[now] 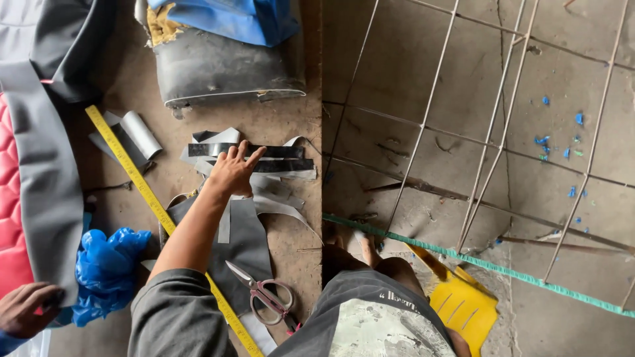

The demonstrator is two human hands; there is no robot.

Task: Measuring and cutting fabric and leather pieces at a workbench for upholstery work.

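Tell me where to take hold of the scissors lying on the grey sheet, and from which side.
Grip the scissors by the pink-rimmed finger loops, at the end nearest the person. They lie flat on the grey sheet, closed blades pointing up and left toward the yellow tape measure. Coming from above at the loop end likely keeps fingers off the points.

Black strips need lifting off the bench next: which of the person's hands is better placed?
Left. The left hand lies open on the black strips, fingers spread across them. The right hand is out of view, so nothing shows it anywhere near them.
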